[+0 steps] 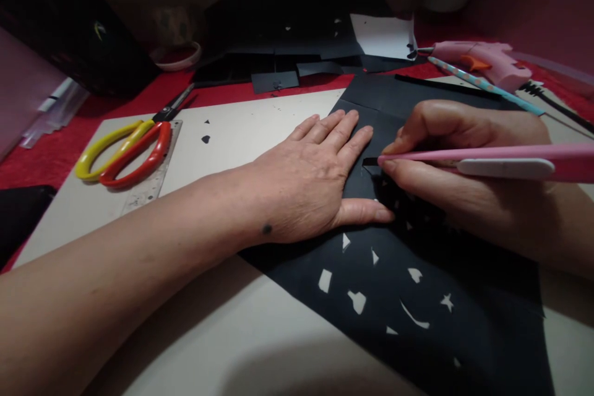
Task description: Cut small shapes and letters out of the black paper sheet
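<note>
A sheet of black paper (306, 284) lies slanted across a white board (232, 136). Small shapes are cut through it, among them a star, a heart, triangles and a thin curve. My left hand (320, 173) presses flat on the sheet, its fingers stretched out and slightly spread. In my right hand (445, 148) is a pink craft knife (427, 154), pinched close to its dark blade. The blade tip touches or nearly touches the paper just right of my left fingers. My right hand's shadow darkens several cutouts below it.
Scissors (134, 148) with yellow and red handles lie on a clear ruler (162, 179) at left. Behind are black paper scraps (288, 25) and a white piece (385, 37). A pink glue gun (482, 59) and a dotted blue pencil (477, 81) lie at back right on red cloth.
</note>
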Action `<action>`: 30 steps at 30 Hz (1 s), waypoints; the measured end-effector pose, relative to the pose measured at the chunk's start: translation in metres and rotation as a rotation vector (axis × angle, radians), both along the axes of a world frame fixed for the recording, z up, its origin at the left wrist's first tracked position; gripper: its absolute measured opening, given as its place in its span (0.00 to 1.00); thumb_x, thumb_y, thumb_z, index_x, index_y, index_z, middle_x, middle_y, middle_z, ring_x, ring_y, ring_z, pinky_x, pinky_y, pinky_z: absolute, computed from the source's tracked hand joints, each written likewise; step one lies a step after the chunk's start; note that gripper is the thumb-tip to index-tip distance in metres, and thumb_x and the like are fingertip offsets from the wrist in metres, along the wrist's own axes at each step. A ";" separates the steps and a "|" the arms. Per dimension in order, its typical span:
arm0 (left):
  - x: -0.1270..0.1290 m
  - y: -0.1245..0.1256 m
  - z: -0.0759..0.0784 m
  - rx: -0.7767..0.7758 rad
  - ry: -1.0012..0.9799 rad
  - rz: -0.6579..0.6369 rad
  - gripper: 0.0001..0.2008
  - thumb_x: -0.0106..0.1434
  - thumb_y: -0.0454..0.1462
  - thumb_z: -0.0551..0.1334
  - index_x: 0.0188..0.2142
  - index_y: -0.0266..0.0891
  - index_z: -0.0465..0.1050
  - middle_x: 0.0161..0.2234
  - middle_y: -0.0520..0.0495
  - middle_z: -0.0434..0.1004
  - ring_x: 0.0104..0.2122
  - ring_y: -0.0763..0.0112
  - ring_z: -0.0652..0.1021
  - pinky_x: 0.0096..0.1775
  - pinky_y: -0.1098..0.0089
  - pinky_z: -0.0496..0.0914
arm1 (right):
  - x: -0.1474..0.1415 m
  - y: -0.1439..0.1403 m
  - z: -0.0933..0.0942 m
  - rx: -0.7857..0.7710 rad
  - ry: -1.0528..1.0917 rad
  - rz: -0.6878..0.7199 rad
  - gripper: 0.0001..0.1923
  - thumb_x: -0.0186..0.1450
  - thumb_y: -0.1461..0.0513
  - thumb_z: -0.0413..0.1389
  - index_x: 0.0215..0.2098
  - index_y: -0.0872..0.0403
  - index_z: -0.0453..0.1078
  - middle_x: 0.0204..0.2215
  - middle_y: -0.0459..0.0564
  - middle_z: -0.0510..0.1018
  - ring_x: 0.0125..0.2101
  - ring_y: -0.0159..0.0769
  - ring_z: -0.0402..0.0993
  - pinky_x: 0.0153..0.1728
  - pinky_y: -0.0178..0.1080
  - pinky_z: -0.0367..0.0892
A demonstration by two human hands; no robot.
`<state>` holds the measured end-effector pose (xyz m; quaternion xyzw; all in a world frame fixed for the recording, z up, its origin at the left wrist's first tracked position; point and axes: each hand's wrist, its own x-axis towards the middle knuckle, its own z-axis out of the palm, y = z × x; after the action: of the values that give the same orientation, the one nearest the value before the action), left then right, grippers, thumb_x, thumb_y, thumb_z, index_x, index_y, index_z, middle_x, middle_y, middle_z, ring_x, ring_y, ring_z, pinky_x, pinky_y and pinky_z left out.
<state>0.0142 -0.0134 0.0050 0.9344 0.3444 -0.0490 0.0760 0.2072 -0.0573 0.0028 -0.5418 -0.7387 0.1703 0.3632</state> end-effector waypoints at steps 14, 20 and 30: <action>-0.001 0.000 0.001 -0.046 -0.015 0.031 0.54 0.69 0.66 0.59 0.79 0.33 0.45 0.80 0.32 0.34 0.79 0.40 0.42 0.76 0.42 0.43 | -0.004 0.001 0.005 -0.026 0.025 -0.009 0.09 0.60 0.58 0.63 0.23 0.46 0.70 0.15 0.40 0.70 0.22 0.32 0.66 0.27 0.41 0.61; 0.000 0.000 0.002 -0.059 0.032 0.033 0.57 0.69 0.67 0.57 0.80 0.32 0.41 0.80 0.31 0.31 0.79 0.39 0.40 0.76 0.41 0.42 | -0.004 0.001 0.010 -0.084 0.022 -0.017 0.08 0.59 0.60 0.62 0.23 0.47 0.71 0.16 0.40 0.70 0.22 0.31 0.66 0.27 0.40 0.60; -0.003 0.003 0.000 -0.072 -0.053 0.005 0.56 0.69 0.67 0.56 0.79 0.29 0.44 0.80 0.28 0.35 0.79 0.37 0.41 0.76 0.41 0.40 | -0.006 -0.001 0.010 -0.140 0.031 -0.062 0.09 0.58 0.58 0.61 0.22 0.47 0.68 0.17 0.43 0.71 0.22 0.33 0.66 0.22 0.36 0.58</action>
<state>0.0114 -0.0107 0.0046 0.9312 0.3427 -0.0367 0.1187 0.2009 -0.0584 0.0131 -0.5857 -0.7021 0.2188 0.3409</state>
